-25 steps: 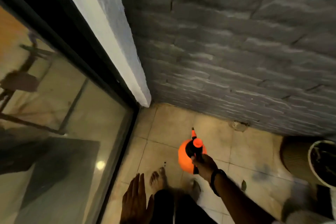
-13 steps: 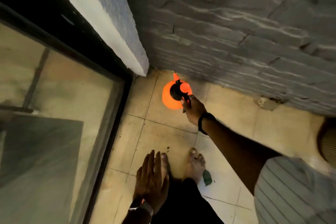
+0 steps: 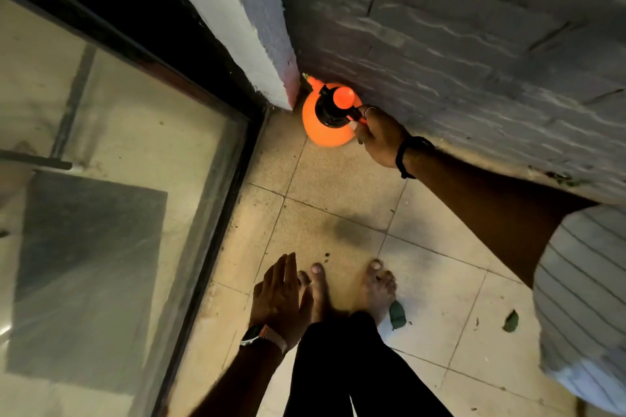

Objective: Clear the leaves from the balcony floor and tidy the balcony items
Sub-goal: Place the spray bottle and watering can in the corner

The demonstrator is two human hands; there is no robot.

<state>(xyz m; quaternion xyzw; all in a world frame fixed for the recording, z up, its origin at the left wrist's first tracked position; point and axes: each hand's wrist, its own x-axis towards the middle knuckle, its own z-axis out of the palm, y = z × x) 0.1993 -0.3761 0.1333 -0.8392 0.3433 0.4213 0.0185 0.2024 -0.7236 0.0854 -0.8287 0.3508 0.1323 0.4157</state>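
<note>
An orange pump sprayer bottle (image 3: 321, 132) with a black collar and orange cap sits in the floor corner where the grey stone wall meets the white door jamb. My right hand (image 3: 377, 137) reaches out to it and grips its black handle. My left hand (image 3: 279, 298) hangs with straight fingers above my left foot and holds nothing. Two green leaves lie on the tiles, one leaf (image 3: 397, 314) beside my right foot and another leaf (image 3: 510, 321) further right.
A glass sliding door (image 3: 111, 200) in a dark frame fills the left side. The grey stone wall (image 3: 457, 44) runs along the top and right. My bare feet (image 3: 349, 291) stand on the beige floor tiles (image 3: 338, 186), which carry small specks of debris.
My right hand has carried the sprayer further away from me, into the corner by the door jamb. The view has tilted down and my left hand has stayed near my feet.
</note>
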